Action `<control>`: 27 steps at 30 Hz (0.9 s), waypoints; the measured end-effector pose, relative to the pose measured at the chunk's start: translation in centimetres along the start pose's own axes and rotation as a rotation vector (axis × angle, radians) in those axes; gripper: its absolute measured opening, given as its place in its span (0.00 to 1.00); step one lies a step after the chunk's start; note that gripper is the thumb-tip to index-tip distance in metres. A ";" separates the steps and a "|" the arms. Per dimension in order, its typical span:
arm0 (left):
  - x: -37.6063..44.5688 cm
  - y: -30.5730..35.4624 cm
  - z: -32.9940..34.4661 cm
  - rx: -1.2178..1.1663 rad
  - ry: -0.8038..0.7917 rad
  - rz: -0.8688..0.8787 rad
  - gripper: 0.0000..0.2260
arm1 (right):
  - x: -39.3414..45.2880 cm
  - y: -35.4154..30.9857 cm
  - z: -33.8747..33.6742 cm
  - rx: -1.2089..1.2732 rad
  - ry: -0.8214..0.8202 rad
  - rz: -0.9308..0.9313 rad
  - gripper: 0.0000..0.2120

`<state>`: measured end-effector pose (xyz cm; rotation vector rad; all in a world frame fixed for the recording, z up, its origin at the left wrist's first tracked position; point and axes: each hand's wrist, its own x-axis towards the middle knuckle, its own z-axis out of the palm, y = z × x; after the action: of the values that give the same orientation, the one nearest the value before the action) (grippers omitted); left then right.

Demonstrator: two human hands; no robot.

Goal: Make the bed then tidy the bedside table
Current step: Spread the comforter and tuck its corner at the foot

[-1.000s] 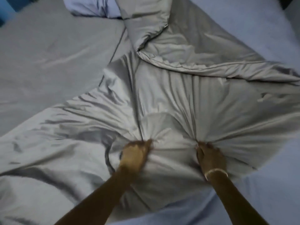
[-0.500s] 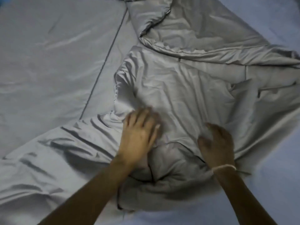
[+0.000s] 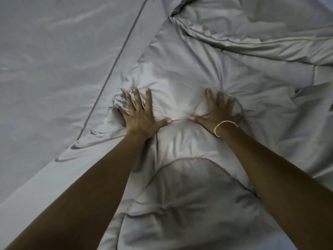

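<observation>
A grey quilted duvet (image 3: 189, 195) lies crumpled across the bed and fills the middle and right of the view. My left hand (image 3: 142, 116) presses flat on it with the fingers spread, and cloth bunches under the fingertips. My right hand (image 3: 219, 112), with a thin white string at the wrist, presses flat on the duvet a little to the right, fingers apart. The two thumbs point toward each other along a stitched seam. Neither hand grips the cloth. The bedside table is out of view.
A smoother grey sheet (image 3: 54, 69) with a dark piped seam (image 3: 115, 64) covers the left of the bed. A thick folded roll of the duvet (image 3: 252, 29) lies at the upper right.
Both hands let go of the bunched duvet, moved forward over it and now lie flat with spread fingers. The view has shifted forward and closer to the bed.
</observation>
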<state>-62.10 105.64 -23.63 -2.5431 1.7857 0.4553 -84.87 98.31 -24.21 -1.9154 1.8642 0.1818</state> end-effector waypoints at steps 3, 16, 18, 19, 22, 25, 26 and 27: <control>-0.1 0.3 0.2 0.000 0.077 0.016 0.52 | 0.3 -0.3 -0.2 0.017 0.040 -0.013 0.54; -7.6 3.1 -2.2 0.039 0.126 0.290 0.38 | -11.0 2.2 0.9 -0.067 0.099 -0.071 0.29; -9.4 3.5 -2.4 0.005 0.174 0.318 0.36 | -14.7 4.2 1.6 0.021 0.103 -0.062 0.27; -10.0 3.9 -2.5 -0.040 0.179 0.309 0.36 | -16.6 5.1 1.8 0.053 0.118 -0.055 0.26; -10.8 5.7 -3.0 -0.206 0.068 0.274 0.38 | -22.2 7.8 2.0 0.053 0.248 -0.059 0.28; -11.7 8.5 -2.9 -0.284 -0.188 0.345 0.46 | -26.8 9.8 1.9 0.036 0.382 -0.038 0.26; -12.4 9.6 -2.8 -0.286 -0.273 0.370 0.47 | -28.1 10.3 2.1 0.050 0.395 -0.004 0.25; -13.2 10.6 -2.5 -0.290 -0.349 0.381 0.47 | -29.2 10.7 2.1 0.086 0.402 0.030 0.25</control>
<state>-75.37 113.61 -16.35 -2.0790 2.1833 1.1623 -96.98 126.01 -16.78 -1.9737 2.1121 -0.2922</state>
